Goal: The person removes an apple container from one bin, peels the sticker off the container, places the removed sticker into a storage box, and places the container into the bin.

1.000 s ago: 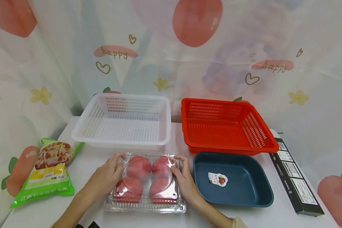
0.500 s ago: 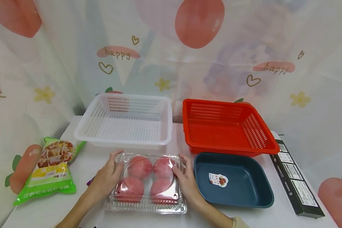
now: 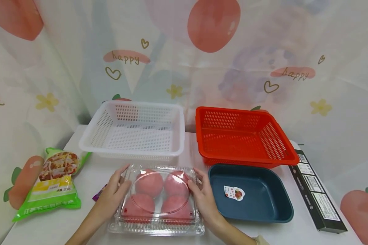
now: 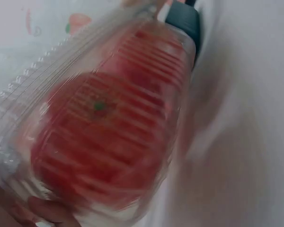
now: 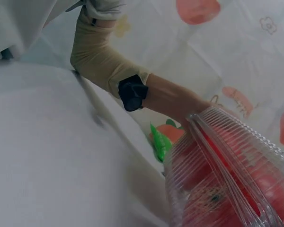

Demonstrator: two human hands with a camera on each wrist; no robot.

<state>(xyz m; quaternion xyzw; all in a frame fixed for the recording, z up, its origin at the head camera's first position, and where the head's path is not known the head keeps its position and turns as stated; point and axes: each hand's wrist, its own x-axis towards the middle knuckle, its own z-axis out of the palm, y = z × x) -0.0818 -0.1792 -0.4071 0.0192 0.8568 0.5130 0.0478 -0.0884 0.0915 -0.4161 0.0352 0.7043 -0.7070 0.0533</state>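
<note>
A clear plastic clamshell box (image 3: pixel 159 229) with several round red fruits (image 3: pixel 149 183) inside is at the front middle. My left hand (image 3: pixel 111 195) grips its left side and my right hand (image 3: pixel 203 197) its right side, fingers toward the far corners, thumbs near the lid. The lid is down. In the left wrist view, a fruit with a green stem spot (image 4: pixel 99 105) shows through the ribbed wall, and a shadow lies on the table beside the box. The right wrist view shows the box (image 5: pixel 227 165) tilted, with the other arm behind it.
Behind stand a white slotted basket (image 3: pixel 132 151) and a red one (image 3: pixel 248 160). A dark blue basin (image 3: pixel 257 204) with a label sits to the right, beside a long black box (image 3: pixel 319 194). At left lie a green food bag (image 3: pixel 53 185) and a small purple packet (image 3: pixel 98 194).
The box looks slightly larger and closer to the head camera, both hands moving with it. A purple packet has come into sight behind my left hand.
</note>
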